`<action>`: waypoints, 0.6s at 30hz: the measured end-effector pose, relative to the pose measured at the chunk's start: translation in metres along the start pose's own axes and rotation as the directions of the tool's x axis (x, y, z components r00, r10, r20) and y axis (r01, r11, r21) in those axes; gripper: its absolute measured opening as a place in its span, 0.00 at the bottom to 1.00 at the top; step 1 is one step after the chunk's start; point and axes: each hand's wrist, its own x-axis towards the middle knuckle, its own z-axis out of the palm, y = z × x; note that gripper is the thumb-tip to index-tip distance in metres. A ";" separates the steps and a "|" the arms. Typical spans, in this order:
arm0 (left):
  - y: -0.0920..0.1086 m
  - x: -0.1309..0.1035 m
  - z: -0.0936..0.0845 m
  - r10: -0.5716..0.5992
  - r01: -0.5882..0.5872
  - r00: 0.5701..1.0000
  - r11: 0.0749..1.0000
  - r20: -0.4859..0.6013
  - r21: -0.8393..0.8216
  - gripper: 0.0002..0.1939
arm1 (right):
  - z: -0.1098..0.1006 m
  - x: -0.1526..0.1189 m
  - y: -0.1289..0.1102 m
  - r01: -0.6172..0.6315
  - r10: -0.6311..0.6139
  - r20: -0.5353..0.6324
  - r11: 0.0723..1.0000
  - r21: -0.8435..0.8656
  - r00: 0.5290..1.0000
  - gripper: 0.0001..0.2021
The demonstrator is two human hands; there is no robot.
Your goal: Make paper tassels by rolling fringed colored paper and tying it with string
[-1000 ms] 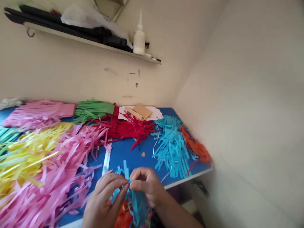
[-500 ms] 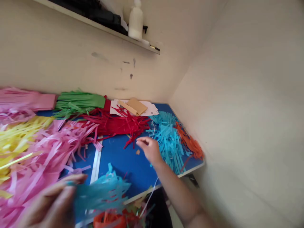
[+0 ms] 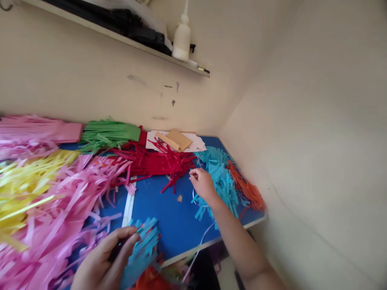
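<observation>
My left hand, low in the view, pinches a strip of fringed blue tissue paper between thumb and fingers. The blue fringe hangs by the near edge of the table, over an orange fringe. My right hand has its fingers curled together above the table, beside a pile of light blue fringed paper. What its fingertips hold, if anything, is too small to make out. A white string runs near that hand and down past the table edge.
On the blue table lie red fringes, pink fringes, yellow fringes, a green bundle and orange fringes. Brown card pieces rest on white sheets at the back. A shelf above holds a white bottle.
My left hand has moved right with the blue fringe, which now stands more upright. My right hand has shifted slightly right and away. The view has turned a little.
</observation>
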 end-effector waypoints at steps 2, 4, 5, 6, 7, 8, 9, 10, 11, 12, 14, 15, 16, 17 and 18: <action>0.014 0.002 0.002 -0.070 0.073 0.997 0.994 0.042 -0.077 0.21 | -0.001 -0.038 -0.014 -0.005 -0.038 0.120 0.939 0.343 0.992 0.08; 0.025 0.000 0.007 -0.105 0.112 0.992 0.987 0.064 -0.112 0.21 | 0.006 -0.078 -0.028 -0.093 -0.096 0.226 0.708 0.700 0.969 0.05; 0.030 -0.001 0.010 -0.108 0.115 0.992 0.986 0.068 -0.118 0.21 | 0.010 -0.095 -0.035 -0.140 -0.106 0.244 0.577 0.805 0.964 0.05; 0.034 -0.003 0.013 -0.105 0.113 0.992 0.986 0.072 -0.123 0.21 | 0.016 -0.110 -0.041 -0.175 -0.095 0.248 0.478 0.861 0.964 0.07; 0.036 -0.005 0.015 -0.099 0.109 0.992 0.986 0.078 -0.130 0.20 | 0.020 -0.122 -0.045 -0.199 -0.066 0.246 0.405 0.892 0.967 0.08; 0.038 -0.007 0.017 -0.086 0.097 0.993 0.986 0.083 -0.137 0.19 | 0.024 -0.131 -0.048 -0.216 -0.032 0.243 0.353 0.910 0.969 0.09; 0.039 -0.009 0.018 -0.067 0.079 0.994 0.987 0.087 -0.141 0.19 | 0.027 -0.138 -0.050 -0.228 -0.003 0.241 0.318 0.920 0.971 0.11; 0.040 -0.010 0.019 -0.046 0.058 0.995 0.988 0.085 -0.143 0.18 | 0.029 -0.142 -0.051 -0.234 0.022 0.238 0.297 0.926 0.971 0.12; 0.040 -0.012 0.019 -0.023 0.034 0.996 0.989 0.082 -0.143 0.17 | 0.031 -0.144 -0.050 -0.234 0.042 0.232 0.287 0.929 0.972 0.14; 0.040 -0.013 0.019 -0.002 0.014 0.997 0.990 0.079 -0.143 0.16 | 0.031 -0.145 -0.050 -0.229 0.057 0.222 0.286 0.931 0.973 0.14; 0.038 -0.014 0.020 0.022 -0.009 0.996 0.990 0.087 -0.142 0.14 | 0.033 -0.146 -0.048 -0.211 0.083 0.195 0.301 0.930 0.977 0.14; 0.038 -0.015 0.020 0.024 -0.010 0.995 0.990 0.094 -0.142 0.13 | 0.033 -0.146 -0.047 -0.198 0.092 0.178 0.317 0.928 0.980 0.14; 0.037 -0.015 0.020 0.024 -0.010 0.995 0.990 0.100 -0.140 0.12 | 0.034 -0.146 -0.046 -0.184 0.095 0.161 0.335 0.924 0.982 0.13; 0.037 -0.015 0.020 0.026 -0.011 0.994 0.990 0.103 -0.138 0.11 | 0.034 -0.146 -0.046 -0.168 0.094 0.144 0.354 0.920 0.985 0.13; 0.037 -0.014 0.020 0.030 -0.016 0.994 0.991 0.104 -0.135 0.10 | 0.035 -0.146 -0.046 -0.152 0.089 0.128 0.372 0.916 0.988 0.12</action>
